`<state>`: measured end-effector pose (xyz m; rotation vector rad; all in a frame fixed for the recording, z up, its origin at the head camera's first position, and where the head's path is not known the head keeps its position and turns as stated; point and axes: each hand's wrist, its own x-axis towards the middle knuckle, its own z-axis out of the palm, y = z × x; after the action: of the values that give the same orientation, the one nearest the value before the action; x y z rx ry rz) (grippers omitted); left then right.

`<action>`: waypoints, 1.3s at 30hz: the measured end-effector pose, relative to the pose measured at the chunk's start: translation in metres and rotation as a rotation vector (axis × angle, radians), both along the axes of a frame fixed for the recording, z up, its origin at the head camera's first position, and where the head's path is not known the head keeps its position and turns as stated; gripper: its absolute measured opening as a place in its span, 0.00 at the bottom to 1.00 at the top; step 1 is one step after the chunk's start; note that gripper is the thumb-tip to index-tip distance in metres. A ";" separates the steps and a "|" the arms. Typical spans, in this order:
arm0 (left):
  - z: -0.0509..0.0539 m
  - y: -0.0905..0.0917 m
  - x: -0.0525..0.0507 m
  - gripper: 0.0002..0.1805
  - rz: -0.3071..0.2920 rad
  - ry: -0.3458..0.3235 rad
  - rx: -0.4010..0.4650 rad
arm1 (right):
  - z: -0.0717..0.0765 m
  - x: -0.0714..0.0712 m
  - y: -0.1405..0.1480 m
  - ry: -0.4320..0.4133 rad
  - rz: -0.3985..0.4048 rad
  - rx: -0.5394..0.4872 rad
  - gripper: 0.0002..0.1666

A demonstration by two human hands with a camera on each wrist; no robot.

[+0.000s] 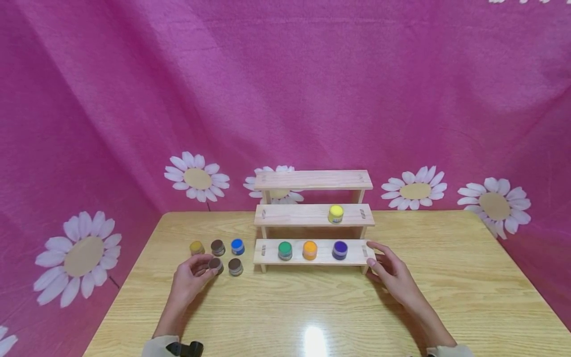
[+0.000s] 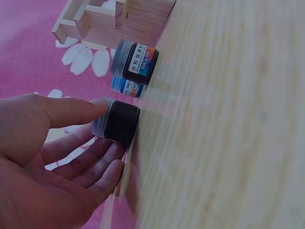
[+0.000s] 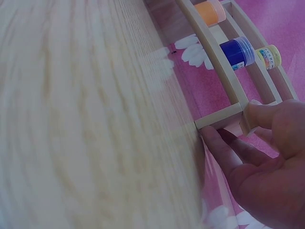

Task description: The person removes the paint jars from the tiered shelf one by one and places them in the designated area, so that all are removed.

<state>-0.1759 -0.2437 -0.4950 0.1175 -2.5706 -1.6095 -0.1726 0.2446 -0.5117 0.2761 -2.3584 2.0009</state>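
The person's left hand [image 1: 191, 280] makes a pinch between thumb and fingers; the right hand [image 1: 398, 281] bends its fingers opposite the thumb. Left forearm [image 1: 171, 316] and right forearm [image 1: 428, 320] reach forward.

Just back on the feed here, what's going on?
A person's left hand pinches a dark jar, with four other jars close by on the table. Their right hand holds the shelf at its right end. Green, orange and purple jars stand on the bottom tier, a yellow jar on the middle one.

Pinching a dark jar [image 1: 217, 266] with the left hand [image 1: 189, 278]; gripping the lower right end of a wooden rack [image 1: 296, 216] with the right hand [image 1: 396, 278].
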 end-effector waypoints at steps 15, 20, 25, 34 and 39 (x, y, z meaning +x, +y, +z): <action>0.027 0.017 0.003 0.17 0.020 0.104 0.045 | 0.000 -0.001 0.001 -0.026 -0.008 0.019 0.29; 0.039 0.034 0.005 0.15 0.007 0.145 0.089 | -0.001 -0.002 0.001 -0.018 0.003 0.001 0.29; 0.043 0.053 0.004 0.16 -0.045 0.193 0.097 | -0.002 -0.001 0.002 -0.008 0.005 0.000 0.29; 0.050 0.092 -0.005 0.15 -0.138 0.226 0.136 | 0.000 -0.001 0.002 -0.019 0.000 -0.006 0.29; 0.055 0.111 -0.011 0.15 -0.185 0.277 0.189 | 0.000 0.000 0.001 -0.020 0.000 -0.003 0.28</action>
<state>-0.1868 -0.1329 -0.4401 -0.3150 -2.2747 -1.7855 -0.1724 0.2457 -0.5119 0.2569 -2.3668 2.0169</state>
